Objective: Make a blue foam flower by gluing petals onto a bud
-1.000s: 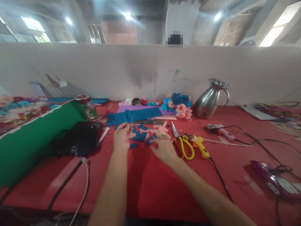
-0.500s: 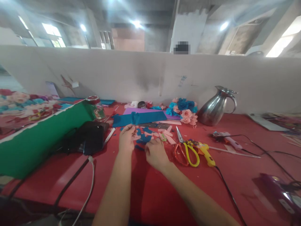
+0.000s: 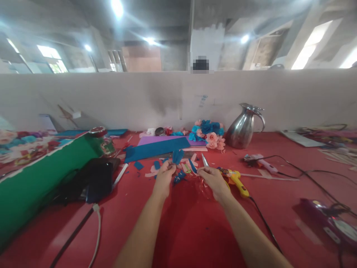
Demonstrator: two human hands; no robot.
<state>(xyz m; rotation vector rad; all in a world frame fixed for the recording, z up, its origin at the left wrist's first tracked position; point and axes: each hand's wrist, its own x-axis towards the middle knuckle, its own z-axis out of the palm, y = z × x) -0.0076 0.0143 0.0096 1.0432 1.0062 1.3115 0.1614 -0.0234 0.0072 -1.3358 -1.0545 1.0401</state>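
Note:
My left hand [image 3: 164, 179] is closed in a pinch on a blue paper flower [image 3: 177, 156], its petals standing up above the fingertips. A slim blue paper petal [image 3: 192, 166] is pinched in my right hand [image 3: 214, 180], some distance to the right of the flower. Between and beyond the hands lie blue paper scraps [image 3: 180, 177] and pink paper pieces [image 3: 152, 172]. The scissors [image 3: 205, 160] lie partly hidden behind my right hand. Behind the scraps a long blue paper strip [image 3: 158, 148] rests over a purple sheet [image 3: 147, 140].
A yellow glue gun [image 3: 240, 185] lies right of my right hand, its cord running forward. Paper flowers [image 3: 212, 137] and a metal jug [image 3: 241, 128] stand at the back. On the left are a black bag [image 3: 97, 178], a glass jar [image 3: 106, 143] and a green board [image 3: 50, 167].
My hands have moved apart, the right one now over the scissor handles with a blue petal. The blue flower in my left hand is held further right. The view has shifted slightly.

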